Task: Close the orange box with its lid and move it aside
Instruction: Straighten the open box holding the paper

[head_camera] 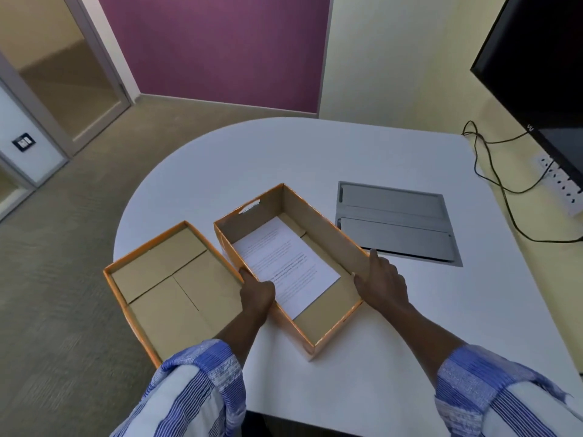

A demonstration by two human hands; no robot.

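Note:
An orange box (pixel 318 222) with a brown cardboard inside stands open on the white table (pixel 315 152), with a printed white sheet of paper (pixel 284 260) lying flat in it. Its orange lid (pixel 170 279) lies upside down just to the left, partly over the table's edge. My left hand (pixel 255 291) grips the box's left long wall, fingers curled over the rim. My right hand (pixel 381 279) holds the right long wall, thumb inside and fingers outside.
A grey metal cable hatch (pixel 394 222) is set into the table right of the box. A black monitor (pixel 542 74) hangs at the far right above a white power strip (pixel 564 187) with black cables (pixel 492 171). Carpeted floor lies left.

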